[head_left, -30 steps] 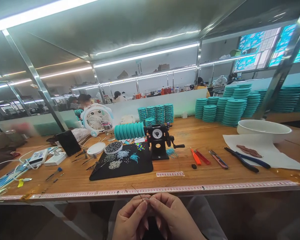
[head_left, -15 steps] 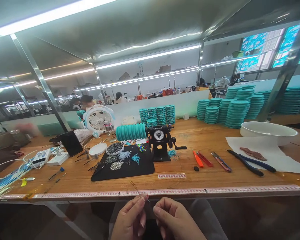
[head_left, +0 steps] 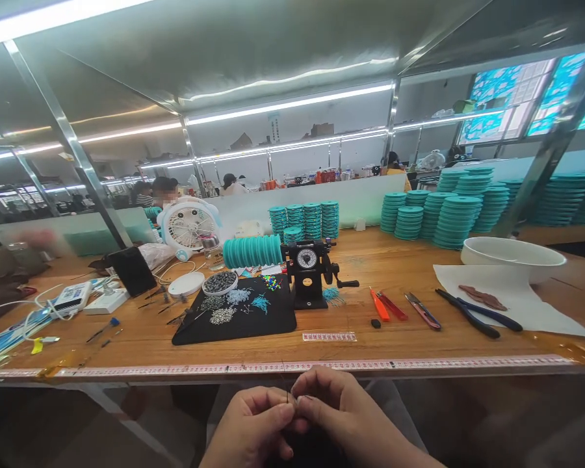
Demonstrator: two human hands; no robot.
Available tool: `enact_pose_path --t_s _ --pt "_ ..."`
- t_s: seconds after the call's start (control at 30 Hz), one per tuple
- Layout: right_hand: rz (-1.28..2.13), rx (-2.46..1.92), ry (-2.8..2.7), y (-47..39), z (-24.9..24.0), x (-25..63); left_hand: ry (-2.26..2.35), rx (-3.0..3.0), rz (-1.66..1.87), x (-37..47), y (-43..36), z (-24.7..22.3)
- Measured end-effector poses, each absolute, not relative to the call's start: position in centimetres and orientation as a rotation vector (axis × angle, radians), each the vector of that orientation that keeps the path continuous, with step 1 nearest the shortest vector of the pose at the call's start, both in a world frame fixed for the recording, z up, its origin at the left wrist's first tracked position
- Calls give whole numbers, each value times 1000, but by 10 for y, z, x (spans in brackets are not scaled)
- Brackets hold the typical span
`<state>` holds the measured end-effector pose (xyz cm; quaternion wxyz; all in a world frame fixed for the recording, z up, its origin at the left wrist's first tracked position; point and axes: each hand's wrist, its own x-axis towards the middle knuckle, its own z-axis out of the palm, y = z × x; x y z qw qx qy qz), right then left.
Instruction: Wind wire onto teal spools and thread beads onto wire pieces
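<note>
White fan (head_left: 191, 226) near dark phone (head_left: 132, 272); blue curtains (head_left: 490, 91) at window (head_left: 533, 96).

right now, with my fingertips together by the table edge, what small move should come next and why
Perhaps ease the right hand back slightly: its fingertips meet those of the left hand, which seems to pinch a thin dark strand, and the fingers hide its lower end.

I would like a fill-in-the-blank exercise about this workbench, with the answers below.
The left hand and right hand are close ____, not apart.
Seen from here, the crank handle is on the machine's ____ side.
The mat under the multicoloured bits is coloured ____.
The brown piece lies on a sheet coloured ____.

Answers: together; right; black; white.
</note>
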<state>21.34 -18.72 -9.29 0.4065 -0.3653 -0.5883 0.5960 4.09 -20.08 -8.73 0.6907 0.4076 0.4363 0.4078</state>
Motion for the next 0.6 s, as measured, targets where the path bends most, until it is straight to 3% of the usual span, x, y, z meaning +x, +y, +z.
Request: enact_pose_path --t_s 0.23,0.4,0.6 --pt "1670 -935 -1507 -178 -96 217 984 1103 817 41 -198 -95" --pt "1801 -693 -1193 -178 -108 209 1050 918 822 42 -199 -97" --pt "1741 -639 -1139 -182 -121 196 1003 845 790 46 -198 -93"
